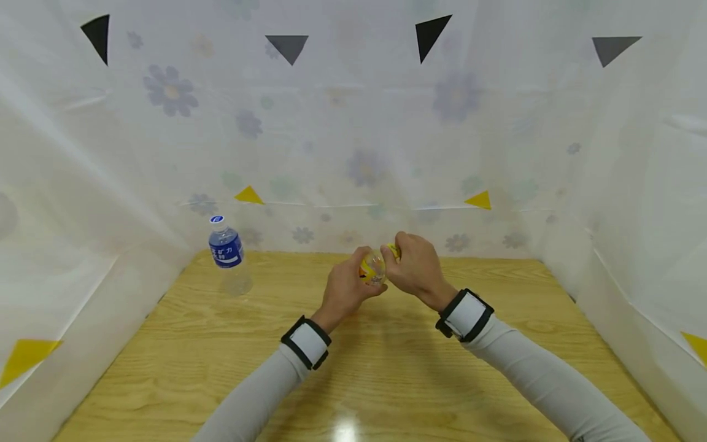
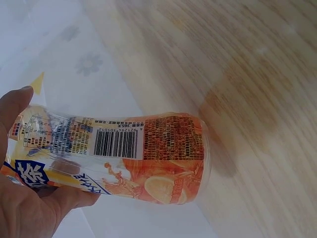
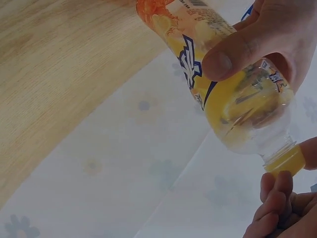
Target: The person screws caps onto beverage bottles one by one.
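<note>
My left hand (image 1: 345,282) grips a clear plastic drink bottle (image 2: 168,158) around its upper body. The bottle's yellow and orange label carries citrus pictures and a barcode. In the right wrist view, a yellow cap (image 3: 286,161) sits at the bottle's neck, and my right hand (image 3: 285,208) pinches it between thumb and fingers. From the head view, the bottle is foreshortened, its neck pointing towards my right hand (image 1: 414,264). The left wrist view shows the bottle's base held off the wooden table.
A second clear bottle (image 1: 226,248) with a blue label and white cap stands upright at the table's back left. The wood-grain table (image 1: 265,368) is bordered by pale flowered sheeting (image 1: 331,135) at the back and both sides.
</note>
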Demonstrator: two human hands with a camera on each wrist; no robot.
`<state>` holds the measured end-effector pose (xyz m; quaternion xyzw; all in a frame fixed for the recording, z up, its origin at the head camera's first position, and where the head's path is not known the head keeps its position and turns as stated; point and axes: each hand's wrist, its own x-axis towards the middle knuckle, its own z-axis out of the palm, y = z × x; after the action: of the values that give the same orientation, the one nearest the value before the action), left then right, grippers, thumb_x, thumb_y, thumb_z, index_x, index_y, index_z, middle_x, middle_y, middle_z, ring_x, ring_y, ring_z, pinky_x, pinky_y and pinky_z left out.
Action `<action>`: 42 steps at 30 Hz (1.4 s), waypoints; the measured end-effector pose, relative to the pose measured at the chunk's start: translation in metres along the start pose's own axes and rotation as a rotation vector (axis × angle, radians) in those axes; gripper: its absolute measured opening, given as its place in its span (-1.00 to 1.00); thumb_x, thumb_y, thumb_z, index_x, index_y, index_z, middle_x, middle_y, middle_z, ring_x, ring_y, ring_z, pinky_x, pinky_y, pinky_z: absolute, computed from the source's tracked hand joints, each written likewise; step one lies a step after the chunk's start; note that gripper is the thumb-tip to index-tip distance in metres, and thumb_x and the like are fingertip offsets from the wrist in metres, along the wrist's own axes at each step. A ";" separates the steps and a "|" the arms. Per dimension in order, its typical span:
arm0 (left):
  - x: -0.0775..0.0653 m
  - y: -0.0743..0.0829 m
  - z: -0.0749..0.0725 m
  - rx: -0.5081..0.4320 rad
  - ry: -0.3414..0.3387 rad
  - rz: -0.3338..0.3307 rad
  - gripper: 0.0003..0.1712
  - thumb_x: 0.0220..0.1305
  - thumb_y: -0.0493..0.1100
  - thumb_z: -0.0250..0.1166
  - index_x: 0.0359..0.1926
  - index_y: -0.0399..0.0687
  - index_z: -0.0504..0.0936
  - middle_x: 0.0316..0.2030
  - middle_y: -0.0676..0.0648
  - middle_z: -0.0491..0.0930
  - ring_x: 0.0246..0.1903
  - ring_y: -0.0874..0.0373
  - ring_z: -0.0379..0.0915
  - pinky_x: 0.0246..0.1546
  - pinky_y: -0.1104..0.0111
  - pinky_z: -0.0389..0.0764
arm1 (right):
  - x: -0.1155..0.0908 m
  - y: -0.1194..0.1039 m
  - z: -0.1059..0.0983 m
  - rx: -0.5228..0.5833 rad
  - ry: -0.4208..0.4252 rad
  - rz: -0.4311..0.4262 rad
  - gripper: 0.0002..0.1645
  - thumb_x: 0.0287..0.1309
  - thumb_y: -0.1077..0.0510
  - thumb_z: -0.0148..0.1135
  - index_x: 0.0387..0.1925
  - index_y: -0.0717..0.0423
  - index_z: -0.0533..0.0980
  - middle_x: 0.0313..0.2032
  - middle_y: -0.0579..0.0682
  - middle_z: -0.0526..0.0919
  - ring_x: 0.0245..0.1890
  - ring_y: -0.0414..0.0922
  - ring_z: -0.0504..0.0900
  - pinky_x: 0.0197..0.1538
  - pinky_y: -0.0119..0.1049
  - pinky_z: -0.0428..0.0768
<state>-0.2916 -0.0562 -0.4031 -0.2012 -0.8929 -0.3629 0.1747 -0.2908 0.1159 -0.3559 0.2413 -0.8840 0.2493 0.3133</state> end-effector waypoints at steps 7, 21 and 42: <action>0.000 0.001 0.001 0.007 -0.006 -0.003 -0.10 0.00 0.03 0.63 0.35 0.02 0.44 -0.23 -0.09 0.70 -0.34 0.11 0.63 -0.42 0.36 0.59 | 0.000 0.005 0.004 -0.010 0.043 -0.007 -0.45 0.33 0.08 0.16 -0.73 -0.01 0.15 -0.74 -0.13 0.07 -0.76 -0.14 0.08 -0.58 -0.30 0.04; 0.003 0.002 0.000 0.020 0.008 0.009 -0.10 -0.01 0.01 0.64 0.34 0.00 0.45 -0.23 -0.12 0.70 -0.36 0.10 0.63 -0.43 0.36 0.59 | 0.000 0.004 -0.001 0.020 0.020 0.039 -0.46 0.37 0.04 0.17 -0.70 0.02 0.22 -0.73 -0.12 0.13 -0.75 -0.14 0.12 -0.58 -0.28 0.10; 0.001 -0.002 0.001 0.009 0.000 0.007 -0.09 0.04 0.02 0.61 0.38 -0.03 0.43 -0.25 -0.11 0.72 -0.38 0.13 0.62 -0.44 0.38 0.58 | -0.012 -0.008 -0.017 0.085 -0.182 0.092 -0.53 0.42 0.12 0.18 0.27 0.21 0.48 -0.02 0.22 0.66 0.07 0.21 0.58 0.02 0.13 0.58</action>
<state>-0.2931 -0.0567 -0.4044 -0.2036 -0.8938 -0.3582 0.1769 -0.2701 0.1234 -0.3501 0.2353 -0.9076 0.2777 0.2093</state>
